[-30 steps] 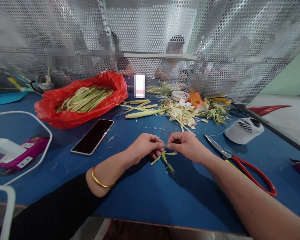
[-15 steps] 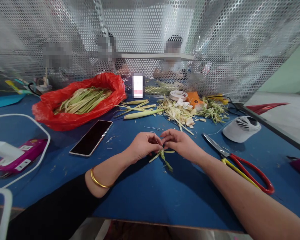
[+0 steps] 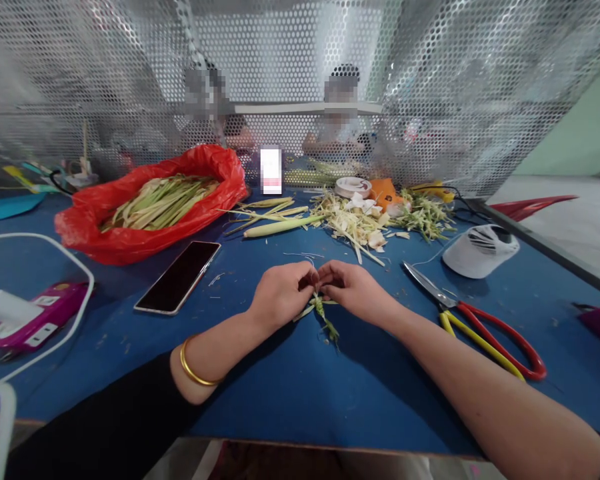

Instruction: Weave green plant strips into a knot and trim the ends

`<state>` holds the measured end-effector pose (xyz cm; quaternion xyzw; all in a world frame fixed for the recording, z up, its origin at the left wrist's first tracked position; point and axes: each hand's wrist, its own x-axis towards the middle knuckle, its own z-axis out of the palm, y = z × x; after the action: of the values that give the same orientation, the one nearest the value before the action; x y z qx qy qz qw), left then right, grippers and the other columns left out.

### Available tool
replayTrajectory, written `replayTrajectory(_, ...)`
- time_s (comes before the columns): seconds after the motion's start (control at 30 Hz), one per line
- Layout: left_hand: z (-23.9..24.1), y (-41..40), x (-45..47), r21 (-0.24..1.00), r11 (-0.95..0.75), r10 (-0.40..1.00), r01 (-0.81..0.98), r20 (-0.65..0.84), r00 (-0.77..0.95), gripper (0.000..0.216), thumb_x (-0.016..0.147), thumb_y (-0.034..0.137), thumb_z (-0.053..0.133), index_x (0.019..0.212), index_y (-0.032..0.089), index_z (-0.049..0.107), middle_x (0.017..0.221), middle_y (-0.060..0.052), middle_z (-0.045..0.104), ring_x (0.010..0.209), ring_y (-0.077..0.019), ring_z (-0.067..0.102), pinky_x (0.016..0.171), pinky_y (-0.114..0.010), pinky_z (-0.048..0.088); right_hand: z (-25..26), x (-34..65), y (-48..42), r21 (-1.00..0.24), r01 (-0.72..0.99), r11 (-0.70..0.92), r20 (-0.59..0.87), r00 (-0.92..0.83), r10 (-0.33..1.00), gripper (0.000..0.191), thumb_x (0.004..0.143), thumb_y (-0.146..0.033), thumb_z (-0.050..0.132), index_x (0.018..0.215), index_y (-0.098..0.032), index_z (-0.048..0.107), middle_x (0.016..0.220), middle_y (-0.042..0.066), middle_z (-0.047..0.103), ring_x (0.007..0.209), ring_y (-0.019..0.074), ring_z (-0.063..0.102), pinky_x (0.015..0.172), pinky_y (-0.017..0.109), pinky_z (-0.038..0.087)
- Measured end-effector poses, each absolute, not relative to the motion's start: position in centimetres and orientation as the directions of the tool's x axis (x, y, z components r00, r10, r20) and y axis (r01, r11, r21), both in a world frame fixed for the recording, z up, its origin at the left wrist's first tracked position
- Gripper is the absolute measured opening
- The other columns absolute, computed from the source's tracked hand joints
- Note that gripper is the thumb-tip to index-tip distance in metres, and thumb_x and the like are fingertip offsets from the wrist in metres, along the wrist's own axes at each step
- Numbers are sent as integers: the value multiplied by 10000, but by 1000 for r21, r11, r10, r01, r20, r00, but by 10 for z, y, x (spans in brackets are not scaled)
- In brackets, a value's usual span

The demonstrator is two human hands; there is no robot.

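Observation:
My left hand (image 3: 280,294) and my right hand (image 3: 354,289) meet fingertip to fingertip over the blue table (image 3: 300,393). Both pinch the top of a small green and pale woven leaf piece (image 3: 325,319), whose strips trail down onto the table below my fingers. A gold bangle (image 3: 193,363) circles my left wrist. What passes between the fingertips themselves is too small to make out.
Red-handled scissors (image 3: 473,319) lie right of my right hand. A black phone (image 3: 178,276) lies to the left. A red bag of leaf strips (image 3: 153,203), loose stalks and trimmings (image 3: 360,223), a white cap (image 3: 480,250) and a pink device (image 3: 35,320) surround them. People sit behind the perforated screen.
My two hands have drawn closer together until the fingertips touch, and the leaf piece has shifted slightly up the table with them.

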<state>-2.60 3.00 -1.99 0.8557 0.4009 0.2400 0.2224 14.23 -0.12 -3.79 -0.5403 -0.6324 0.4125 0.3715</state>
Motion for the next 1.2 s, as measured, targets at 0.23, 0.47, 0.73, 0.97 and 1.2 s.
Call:
replayTrajectory(0.23, -27, 29, -24, 476, -667, 743, 573, 363, 563, 128, 763, 143, 553, 794, 227, 645, 816, 4, 696, 776, -148, 615, 704, -228, 388, -43, 144, 2, -928, 361, 97, 45, -150, 988, 225, 686, -73, 514, 786, -207, 665, 738, -11, 665, 620, 131, 622, 624, 251, 467)
replayTrajectory(0.47, -25, 29, -24, 497, -676, 734, 544, 394, 553, 111, 781, 153, 555, 768, 219, 644, 779, -2, 683, 761, -147, 611, 697, -229, 401, -39, 145, 3, -961, 277, 1, -39, -138, 990, 41, 689, -194, 610, 716, -180, 637, 618, -29, 602, 590, 125, 580, 615, 250, 443)
replayTrajectory(0.73, -27, 30, -26, 531, -689, 720, 493, 423, 551, 103, 770, 177, 593, 781, 206, 692, 771, -3, 708, 744, -146, 629, 684, -233, 417, -33, 149, 2, -932, 362, -18, -72, -137, 988, 59, 710, -162, 555, 719, -181, 611, 626, -12, 633, 631, 134, 597, 629, 245, 423)
replayTrajectory(0.97, -19, 32, -31, 640, -586, 759, 497, 219, 612, 138, 737, 144, 603, 753, 211, 722, 724, 31, 717, 671, -116, 631, 634, -208, 410, -24, 156, 2, -830, 557, -17, -163, -214, 963, 128, 708, -125, 519, 754, -179, 626, 605, -8, 638, 556, 127, 560, 509, 218, 373)
replayTrajectory(1.2, -7, 39, -35, 487, -663, 687, 568, 97, 720, 112, 771, 214, 579, 747, 205, 688, 745, 19, 686, 707, -134, 589, 619, -233, 359, -13, 170, 2, -740, 672, 19, -170, -215, 962, 164, 635, -52, 519, 641, -187, 612, 580, -15, 621, 574, 147, 590, 531, 231, 397)
